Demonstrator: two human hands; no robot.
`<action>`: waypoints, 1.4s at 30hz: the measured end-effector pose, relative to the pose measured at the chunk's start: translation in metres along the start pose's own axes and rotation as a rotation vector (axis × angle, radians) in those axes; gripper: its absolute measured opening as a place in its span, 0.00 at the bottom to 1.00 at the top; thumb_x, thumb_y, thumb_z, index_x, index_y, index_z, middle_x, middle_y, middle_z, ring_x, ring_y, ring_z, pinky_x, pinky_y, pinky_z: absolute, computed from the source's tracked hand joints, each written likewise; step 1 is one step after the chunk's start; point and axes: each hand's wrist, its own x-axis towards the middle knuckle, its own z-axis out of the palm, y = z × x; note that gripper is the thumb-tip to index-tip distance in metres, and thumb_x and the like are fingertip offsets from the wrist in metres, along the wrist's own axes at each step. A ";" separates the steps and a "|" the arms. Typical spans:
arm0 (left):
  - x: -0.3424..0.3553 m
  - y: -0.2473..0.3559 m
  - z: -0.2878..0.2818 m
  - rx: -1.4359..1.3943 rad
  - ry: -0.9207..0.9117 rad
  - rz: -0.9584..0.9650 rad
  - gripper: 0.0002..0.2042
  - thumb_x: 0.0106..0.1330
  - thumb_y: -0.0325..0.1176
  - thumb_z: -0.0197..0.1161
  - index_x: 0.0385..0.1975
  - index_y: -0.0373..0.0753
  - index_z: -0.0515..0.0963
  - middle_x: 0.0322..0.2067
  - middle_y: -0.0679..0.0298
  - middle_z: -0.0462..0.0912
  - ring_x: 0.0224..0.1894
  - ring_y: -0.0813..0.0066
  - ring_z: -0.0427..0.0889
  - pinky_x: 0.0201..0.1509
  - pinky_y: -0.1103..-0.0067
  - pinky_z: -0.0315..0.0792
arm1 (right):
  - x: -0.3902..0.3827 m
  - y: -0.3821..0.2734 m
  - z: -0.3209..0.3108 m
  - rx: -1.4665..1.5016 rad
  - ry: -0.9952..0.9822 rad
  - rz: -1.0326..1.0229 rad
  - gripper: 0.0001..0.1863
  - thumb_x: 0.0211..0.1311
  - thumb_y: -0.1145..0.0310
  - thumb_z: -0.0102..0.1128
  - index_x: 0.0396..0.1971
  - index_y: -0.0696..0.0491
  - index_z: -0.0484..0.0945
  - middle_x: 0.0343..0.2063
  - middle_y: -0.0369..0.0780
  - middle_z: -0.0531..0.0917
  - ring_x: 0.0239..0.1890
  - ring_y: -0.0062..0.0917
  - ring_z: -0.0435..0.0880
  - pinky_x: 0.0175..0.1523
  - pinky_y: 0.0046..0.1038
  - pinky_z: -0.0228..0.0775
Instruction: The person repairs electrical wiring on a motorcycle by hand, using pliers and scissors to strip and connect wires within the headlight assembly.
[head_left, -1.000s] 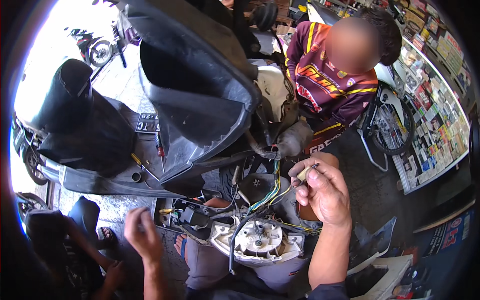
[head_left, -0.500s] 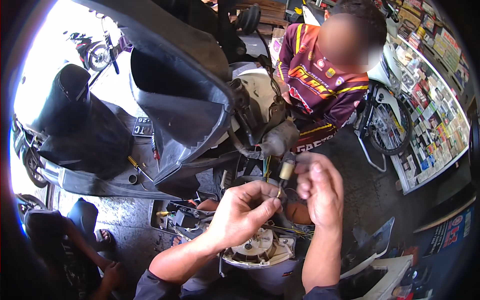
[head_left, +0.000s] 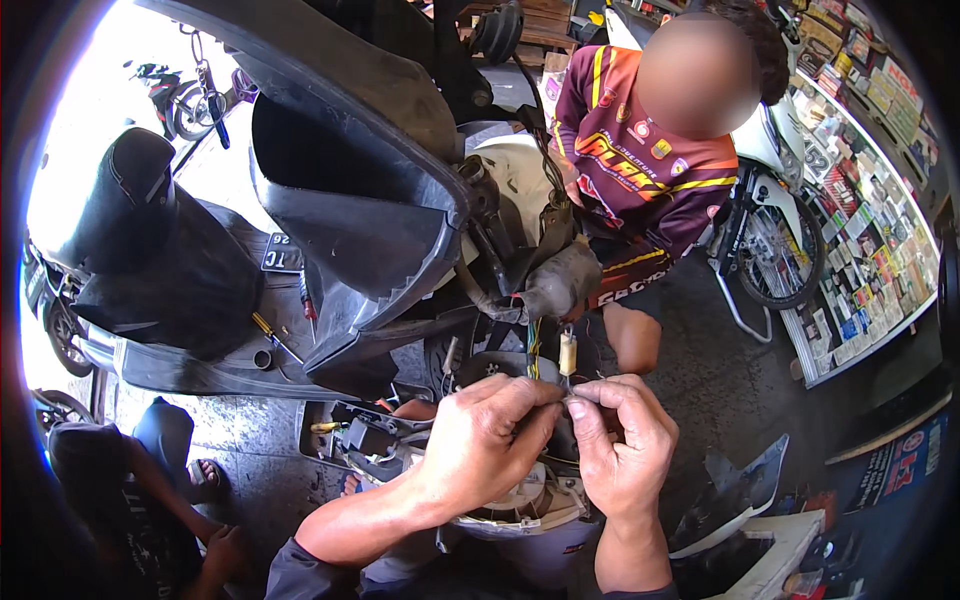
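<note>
My left hand (head_left: 482,440) and my right hand (head_left: 622,450) meet in front of me, fingertips pinched on a thin wire. A cream connector (head_left: 568,353) stands just above the pinch. Beside it, a bundle of coloured wires (head_left: 533,342) hangs from a grey sleeve (head_left: 560,280) at the front of a partly dismantled black scooter (head_left: 355,230). Below my hands, a white plastic housing (head_left: 515,518) sits over my lap, partly hidden by them. A tray-like panel (head_left: 322,445) holding dark parts and wiring lies behind my left forearm.
A person in a maroon jersey (head_left: 630,180) is across the scooter; another person (head_left: 110,500) sits at lower left. Two screwdrivers (head_left: 275,335) lie on the footboard. A motorbike wheel (head_left: 775,255) and display case (head_left: 870,230) stand right, loose panels (head_left: 750,520) lower right.
My left hand has come up from the lower left to join my right hand. My right hand has lowered from holding the connector to pinching the wire under it.
</note>
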 end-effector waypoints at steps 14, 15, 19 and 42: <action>-0.002 -0.001 -0.004 -0.471 -0.126 -0.380 0.06 0.67 0.26 0.64 0.36 0.30 0.80 0.28 0.64 0.85 0.31 0.85 0.79 0.34 0.83 0.74 | 0.002 -0.002 -0.014 0.124 -0.121 0.028 0.03 0.66 0.78 0.58 0.36 0.60 0.79 0.34 0.43 0.84 0.31 0.23 0.82 0.36 0.24 0.76; -0.001 -0.002 -0.002 -0.513 -0.105 -0.386 0.06 0.68 0.27 0.63 0.37 0.30 0.80 0.28 0.65 0.84 0.30 0.86 0.79 0.34 0.84 0.73 | -0.002 0.000 -0.014 0.179 -0.080 0.037 0.04 0.68 0.77 0.55 0.37 0.61 0.78 0.35 0.44 0.84 0.32 0.23 0.82 0.37 0.24 0.76; 0.002 -0.002 0.000 -0.646 -0.091 -0.449 0.07 0.70 0.27 0.62 0.39 0.29 0.81 0.28 0.67 0.83 0.27 0.88 0.77 0.30 0.86 0.72 | -0.018 0.004 -0.004 0.387 0.082 0.078 0.12 0.75 0.70 0.47 0.50 0.62 0.70 0.39 0.50 0.85 0.32 0.22 0.82 0.42 0.25 0.76; -0.005 -0.007 0.006 -0.777 -0.009 -0.392 0.05 0.68 0.26 0.66 0.39 0.30 0.83 0.31 0.66 0.83 0.27 0.87 0.77 0.31 0.87 0.73 | -0.033 0.005 0.027 1.122 0.200 0.573 0.06 0.65 0.78 0.63 0.40 0.58 0.77 0.36 0.39 0.85 0.36 0.20 0.82 0.44 0.22 0.75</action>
